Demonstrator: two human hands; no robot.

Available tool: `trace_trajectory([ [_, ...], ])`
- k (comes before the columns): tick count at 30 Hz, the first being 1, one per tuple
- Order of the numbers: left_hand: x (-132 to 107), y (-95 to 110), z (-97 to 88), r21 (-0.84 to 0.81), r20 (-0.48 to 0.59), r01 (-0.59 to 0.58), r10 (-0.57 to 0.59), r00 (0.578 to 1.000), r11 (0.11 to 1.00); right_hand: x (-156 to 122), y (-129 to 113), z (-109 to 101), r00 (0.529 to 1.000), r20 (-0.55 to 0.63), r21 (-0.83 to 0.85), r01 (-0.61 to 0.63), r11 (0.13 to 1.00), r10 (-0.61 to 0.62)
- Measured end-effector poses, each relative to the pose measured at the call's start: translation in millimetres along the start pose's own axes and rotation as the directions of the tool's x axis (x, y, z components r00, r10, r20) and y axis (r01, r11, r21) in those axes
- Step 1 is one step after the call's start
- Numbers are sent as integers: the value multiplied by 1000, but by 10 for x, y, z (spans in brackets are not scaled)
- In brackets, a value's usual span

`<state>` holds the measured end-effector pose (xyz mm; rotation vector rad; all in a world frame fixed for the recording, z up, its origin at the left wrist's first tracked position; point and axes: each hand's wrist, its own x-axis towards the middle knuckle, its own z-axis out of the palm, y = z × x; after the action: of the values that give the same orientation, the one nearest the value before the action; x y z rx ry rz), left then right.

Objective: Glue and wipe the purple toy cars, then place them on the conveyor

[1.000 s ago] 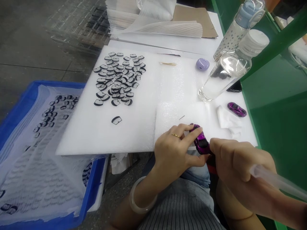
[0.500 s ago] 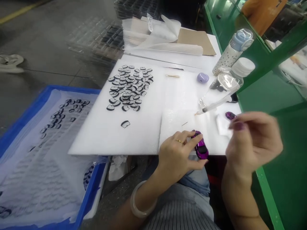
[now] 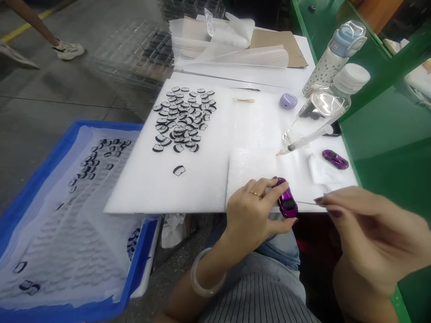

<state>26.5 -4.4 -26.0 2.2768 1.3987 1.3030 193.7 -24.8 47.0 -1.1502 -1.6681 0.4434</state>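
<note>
A blue crate (image 3: 138,251) with small black parts sits at left. Beside it, a white foam sheet (image 3: 202,179) holds a pile of black pieces (image 3: 183,119). At its near edge the left hand (image 3: 251,215) pinches a purple car (image 3: 286,202). A syringe (image 3: 303,142) lies beyond it, near a second car (image 3: 334,159). The right hand (image 3: 367,229) pinches a thin pin (image 3: 306,202) pointing at the held car

- Our right hand (image 3: 367,233) has let go of the syringe (image 3: 305,142), which now lies on the foam sheet (image 3: 202,179).
- It has come back beside the purple toy car (image 3: 286,202), pinching a thin needle-like pick (image 3: 307,202).
</note>
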Motion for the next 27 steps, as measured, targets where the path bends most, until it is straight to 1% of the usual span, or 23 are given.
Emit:
trace_trajectory([
  [2, 0, -4, 5, 7, 7, -5, 5, 1000, 1000, -125, 56, -16, 994, -44, -138, 95, 986, -102],
  [4, -1, -3, 6, 16, 13, -5, 5, 1000, 1000, -182, 130, 42, 996, -1, -174, 88, 981, -90],
  [6, -3, 2, 5, 19, 10, 7, -7, 1000, 1000, -176, 175, 113, 998, 21, -130, 69, 989, -67],
  [7, -5, 4, 5, 17, 11, 16, -16, 1000, 1000, -149, 181, 142, 997, -6, -88, 77, 993, -78],
  [8, -9, 5, 4, 14, 16, 23, -23, 1000, 1000, -106, 177, 168, 993, -67, -42, 97, 994, -100],
  [10, -16, 4, 4, 7, 27, 26, -26, 999, 1000, 26, 159, 225, 965, -218, 17, 151, 988, -144],
  [11, -20, 3, 5, 5, 31, 22, -23, 999, 1000, 112, 154, 266, 959, -232, 16, 172, 985, -163],
  [12, -22, 1, 6, 8, 33, 18, -18, 999, 1000, 204, 154, 318, 967, -184, 0, 180, 984, -177],
  [13, -24, 1, 6, 20, 31, 11, -12, 999, 1000, 298, 161, 379, 981, -75, -22, 179, 984, -180],
  [14, -25, 2, 6, 37, 29, 7, -9, 1000, 999, 387, 171, 443, 984, 72, -50, 167, 985, -163],
  [15, -24, 4, 5, 57, 28, 6, -8, 1000, 998, 468, 181, 501, 967, 226, -91, 143, 985, -120],
  [16, -22, 6, 3, 75, 27, 7, -9, 1000, 997, 534, 190, 542, 934, 352, -139, 113, 984, -58],
  [17, -21, 9, 0, 90, 28, 8, -11, 1000, 996, 581, 197, 555, 899, 437, -181, 76, 981, 11],
  [18, -19, 12, -3, 98, 26, 9, -11, 1000, 995, 610, 203, 535, 870, 488, -202, 36, 979, 68],
  [19, -19, 14, -7, 99, 26, 5, -8, 1000, 995, 619, 214, 479, 851, 513, -202, -8, 979, 113],
  [20, -21, 14, -11, 92, 28, 1, -3, 1000, 996, 614, 237, 390, 846, 513, -184, -53, 981, 142],
  [21, -23, 13, -13, 77, 30, -5, 3, 1000, 997, 601, 282, 278, 855, 493, -161, -92, 983, 160],
  [22, -26, 10, -14, 57, 34, -9, 7, 999, 998, 585, 356, 155, 878, 441, -158, -127, 979, 185],
  [23, -29, 5, -12, 35, 39, -11, 10, 999, 999, 572, 461, 36, 911, 349, -195, -160, 968, 221],
  [24, -30, 0, -6, 16, 43, -10, 10, 999, 1000, 562, 593, -66, 941, 221, -276, -192, 942, 257],
  [25, -30, -4, 4, 7, 42, -8, 8, 999, 1000, 556, 743, -142, 956, 73, -391, -236, 889, 286],
  [26, -28, -6, 16, 15, 36, -7, 7, 999, 1000, 550, 897, -186, 954, -40, -515, -274, 813, 296],
  [27, -26, -2, 27, 40, 26, -7, 5, 1000, 999, 543, 1037, -201, 952, -75, -617, -279, 735, 298],
])
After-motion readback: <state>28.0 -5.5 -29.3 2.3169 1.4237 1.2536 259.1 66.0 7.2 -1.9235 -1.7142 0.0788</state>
